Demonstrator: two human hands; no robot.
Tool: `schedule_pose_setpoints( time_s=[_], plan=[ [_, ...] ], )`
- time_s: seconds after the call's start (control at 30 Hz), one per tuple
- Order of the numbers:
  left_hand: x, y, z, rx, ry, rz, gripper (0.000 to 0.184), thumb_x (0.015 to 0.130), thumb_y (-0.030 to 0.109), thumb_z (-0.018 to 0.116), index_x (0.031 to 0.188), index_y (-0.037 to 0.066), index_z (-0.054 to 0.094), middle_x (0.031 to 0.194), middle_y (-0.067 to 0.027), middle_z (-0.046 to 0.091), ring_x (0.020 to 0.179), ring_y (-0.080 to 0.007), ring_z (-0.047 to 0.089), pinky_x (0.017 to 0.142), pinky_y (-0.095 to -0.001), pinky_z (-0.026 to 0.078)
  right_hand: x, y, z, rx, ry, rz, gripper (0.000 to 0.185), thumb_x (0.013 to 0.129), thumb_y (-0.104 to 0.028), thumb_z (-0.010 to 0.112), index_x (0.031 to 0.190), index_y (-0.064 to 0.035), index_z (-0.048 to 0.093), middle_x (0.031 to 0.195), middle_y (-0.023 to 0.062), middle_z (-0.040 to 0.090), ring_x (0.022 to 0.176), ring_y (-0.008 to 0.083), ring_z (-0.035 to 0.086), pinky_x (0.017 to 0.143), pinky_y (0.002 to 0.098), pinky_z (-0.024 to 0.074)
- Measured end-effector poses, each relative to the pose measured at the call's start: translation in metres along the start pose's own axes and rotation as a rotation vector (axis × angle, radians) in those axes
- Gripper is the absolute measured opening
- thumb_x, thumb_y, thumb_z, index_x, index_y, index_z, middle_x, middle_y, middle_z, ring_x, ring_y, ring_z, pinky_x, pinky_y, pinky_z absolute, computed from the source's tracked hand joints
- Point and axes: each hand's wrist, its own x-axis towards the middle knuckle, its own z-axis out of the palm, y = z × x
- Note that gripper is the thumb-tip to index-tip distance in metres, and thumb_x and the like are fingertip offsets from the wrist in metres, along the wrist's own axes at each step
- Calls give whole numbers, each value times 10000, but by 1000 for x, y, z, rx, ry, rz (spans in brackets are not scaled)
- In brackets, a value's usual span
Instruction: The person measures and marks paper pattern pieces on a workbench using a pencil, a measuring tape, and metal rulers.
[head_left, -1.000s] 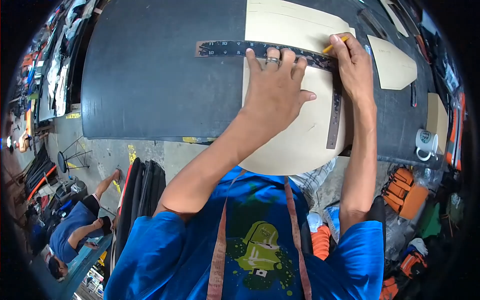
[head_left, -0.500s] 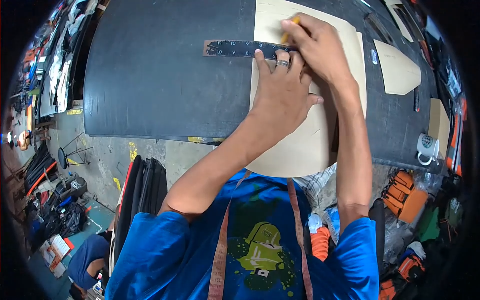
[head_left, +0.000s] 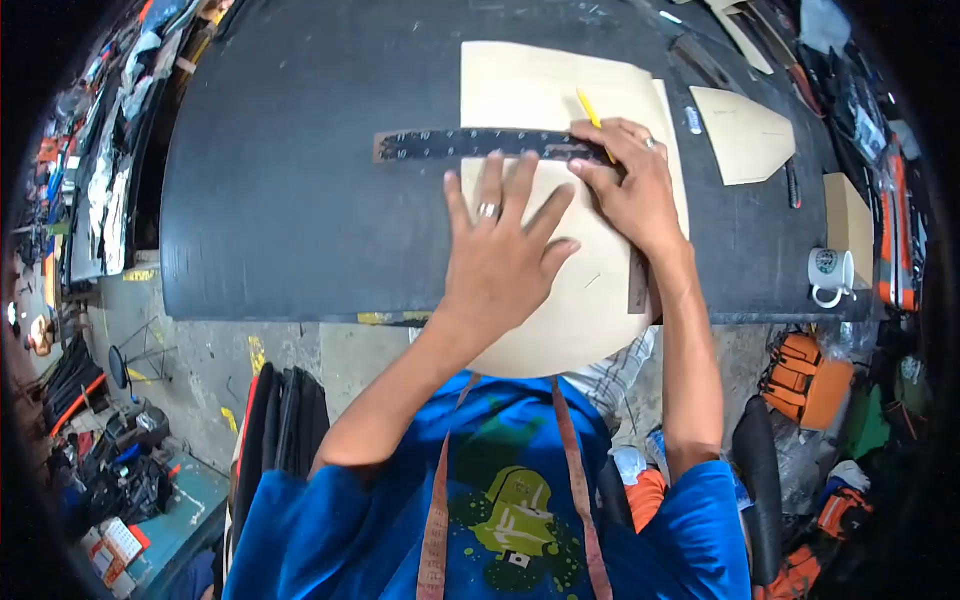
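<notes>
Head view: my right hand (head_left: 636, 188) has dropped onto the ruler (head_left: 480, 143), fingers gripping the pencil (head_left: 589, 108); my left hand (head_left: 500, 262) lies with fingers spread, so marking seems paused.

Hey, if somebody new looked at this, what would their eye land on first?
Probably the two bare hands at the centre: the left hand spread over a cream sheet, the right hand at the right part of a dark numbered ruler, a yellow pencil among its fingers. Next, the bright blue shirt at bottom centre, with a measuring tape hanging down its front. Then the white mug near the right end of the black table.
</notes>
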Motion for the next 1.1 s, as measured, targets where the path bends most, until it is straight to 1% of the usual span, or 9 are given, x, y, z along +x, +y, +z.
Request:
schedule_pose_setpoints(
  time_s=[0.07,0.33,0.63,0.73,0.8,0.83,0.9,0.93,1.1],
  plan=[
    [-7,-1,-6,-57,-82,-7,566,1101,459,683,1599,194,653,1733,-231,460,1621,-542,380,1284,-836,251,-6,9,-7,80,-7,188,333,979,-195,829,1286,-68,859,1197,94,850,1118,296,722,1166,416,410],
    [-4,-5,-16,-25,-120,20,610,1156,506,612,1688,209,582,1810,-233,398,1678,-547,330,1308,-788,278,-9,66,-38,-60,130,89,304,942,-192,839,1207,-43,850,1161,94,850,1022,297,708,1094,433,459],
    [-12,-5,-26,-63,-175,1,587,1163,494,611,1650,167,633,1798,-249,407,1685,-538,329,1335,-759,270,-5,140,-76,-429,340,276,402,968,-136,804,1347,-5,779,1303,160,809,1148,364,715,1085,469,522],
    [-9,-6,-36,-129,-240,-22,539,1145,453,667,1580,140,711,1782,-238,439,1687,-522,335,1358,-720,270,-22,82,-71,-64,237,303,449,981,-150,809,1404,-11,752,1414,170,771,1230,363,704,1132,475,515],
    [-6,-25,-56,-330,-194,5,380,1071,275,785,1388,65,812,1634,-221,614,1524,-480,555,1267,-653,433,-40,55,-61,-57,121,206,505,995,-180,812,1467,-24,718,1558,170,713,1425,387,639,1236,506,460],
    [1,-28,-78,-336,-204,6,380,1071,275,785,1388,65,812,1634,-221,614,1524,-480,555,1267,-653,433,-46,48,-58,-59,117,216,505,995,-180,812,1467,-24,718,1558,170,713,1425,387,639,1236,506,460],
    [22,-26,-144,-845,-115,-117,297,1017,191,841,1254,13,857,1413,-176,767,1246,-383,728,1087,-492,581,-55,38,-52,-126,-51,236,599,1008,-229,807,1556,-39,654,1676,176,636,1597,430,518,1343,547,357],
    [30,-26,-169,-838,35,59,293,1016,206,843,1223,0,861,1284,-158,809,1049,-289,756,909,-386,605,-59,34,-47,-122,-58,245,599,1008,-229,807,1556,-39,654,1676,176,636,1597,430,518,1343,547,357],
    [43,-6,-253,-939,191,268,241,1029,218,841,1153,12,851,1239,-157,794,1013,-237,736,893,-363,603,-60,25,-24,-124,-65,211,664,1026,-285,792,1614,-44,599,1727,173,595,1699,457,381,1407,573,256]
  ],
)
